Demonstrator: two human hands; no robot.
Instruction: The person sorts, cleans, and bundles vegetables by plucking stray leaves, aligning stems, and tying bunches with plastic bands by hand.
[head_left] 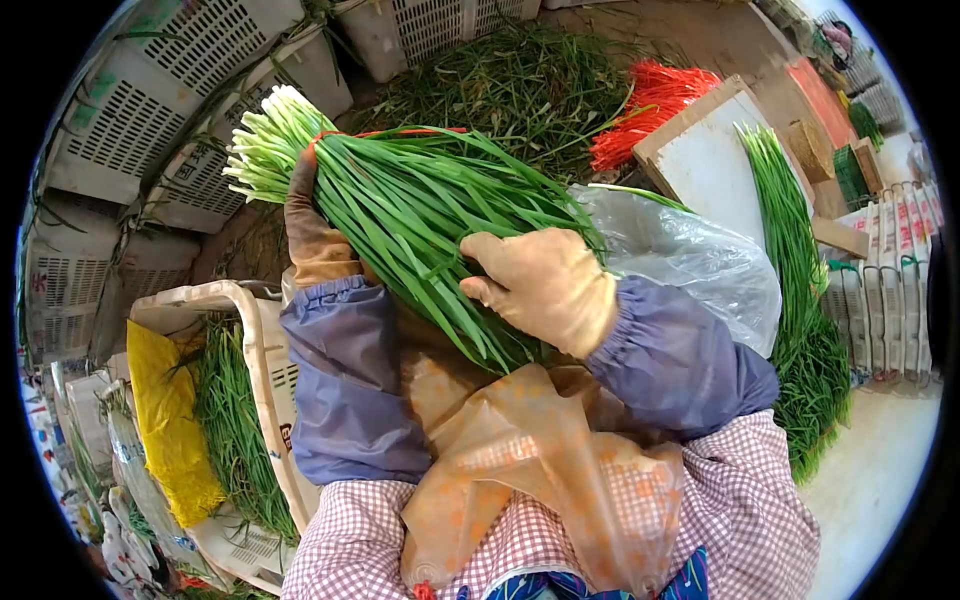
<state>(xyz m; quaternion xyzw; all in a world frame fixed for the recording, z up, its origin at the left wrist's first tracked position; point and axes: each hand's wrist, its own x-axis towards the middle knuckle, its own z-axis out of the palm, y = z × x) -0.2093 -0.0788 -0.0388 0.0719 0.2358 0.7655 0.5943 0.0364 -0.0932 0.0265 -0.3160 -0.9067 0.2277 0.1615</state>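
Note:
A thick bundle of green chives (430, 220), its pale stem ends at the upper left, lies across the front of the body. A red tie (322, 136) goes round it near the stems. My left hand (315, 225), in a stained glove, grips the bundle just below the tie, with part of the fingers hidden under the leaves. Over the leafy part is my right hand (545, 285), gloved, thumb and forefinger somewhat apart and touching or just above the leaves; its other fingers are curled, and nothing shows in it.
A white crate (262, 390) of chives stands at the left beside yellow netting (170, 425). Stacked crates (125, 130) are upper left. Red ties (655, 105), a board (700, 160), clear plastic (690, 260) and more chives (800, 360) lie at the right. Leaf scraps (500, 85) cover the floor ahead.

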